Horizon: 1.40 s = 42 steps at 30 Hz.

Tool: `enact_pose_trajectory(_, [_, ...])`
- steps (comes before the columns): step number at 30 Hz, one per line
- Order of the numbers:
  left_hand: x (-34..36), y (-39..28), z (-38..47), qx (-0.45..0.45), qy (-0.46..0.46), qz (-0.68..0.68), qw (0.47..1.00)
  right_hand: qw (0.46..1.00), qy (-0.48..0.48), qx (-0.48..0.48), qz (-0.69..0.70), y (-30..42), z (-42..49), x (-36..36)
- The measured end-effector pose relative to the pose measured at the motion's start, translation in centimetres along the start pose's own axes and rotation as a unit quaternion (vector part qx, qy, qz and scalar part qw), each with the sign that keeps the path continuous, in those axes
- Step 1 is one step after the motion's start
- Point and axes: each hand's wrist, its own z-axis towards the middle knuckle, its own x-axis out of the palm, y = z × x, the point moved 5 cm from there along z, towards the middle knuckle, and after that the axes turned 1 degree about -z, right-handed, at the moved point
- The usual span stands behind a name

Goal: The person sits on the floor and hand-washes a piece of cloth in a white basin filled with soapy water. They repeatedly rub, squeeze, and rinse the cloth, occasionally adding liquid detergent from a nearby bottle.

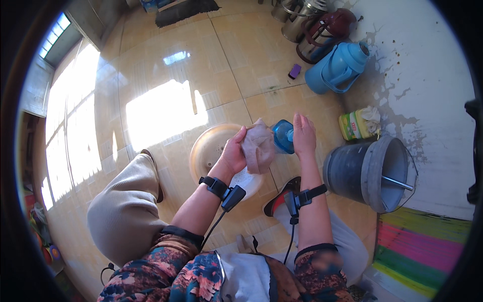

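Observation:
My left hand (234,153) grips a crumpled pale cloth (259,147) above a round, light-coloured basin (200,151) on the floor. Just right of the cloth is a blue bottle (282,136), its neck end towards my right hand (305,135). That hand is upright at the bottle's top, fingers close together; whether it grips the bottle or only touches it is not plain. The cloth and my forearm cover part of the basin, whose inside shows dark specks. Each of my wrists bears a black strap with a small device and a cable.
At right lie a grey bucket (345,171) with a metal rod (397,182), a yellow-green pack (353,126), a blue thermos flask (332,71) and a dark red one (337,24). A small purple object (294,71) lies on the tiles. A striped colourful surface (419,245) is at lower right.

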Motion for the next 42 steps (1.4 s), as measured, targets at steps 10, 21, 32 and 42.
enact_pose_trajectory(10, [-4.1, -6.1, -1.8, 0.106, -0.041, -0.001, 0.993, 0.930, 0.164, 0.055, 0.324, -0.8, -2.5, -2.7])
enact_pose_trajectory(21, [-7.3, -12.1, -4.8, 0.202, -0.105, 0.053, 0.972, 0.981, -0.120, 0.010, 0.152, -3.4, 0.6, -4.9])
enact_pose_trajectory(32, [-8.4, -11.9, -4.7, 0.170, -0.122, 0.053, 0.976, 0.951, -0.266, 0.060, 0.145, -7.4, 2.7, -5.8])
enact_pose_trajectory(42, [-6.8, -10.1, -3.9, 0.128, -0.080, 0.051, 0.987, 0.872, -0.431, 0.075, 0.222, -9.2, 0.2, -6.5])
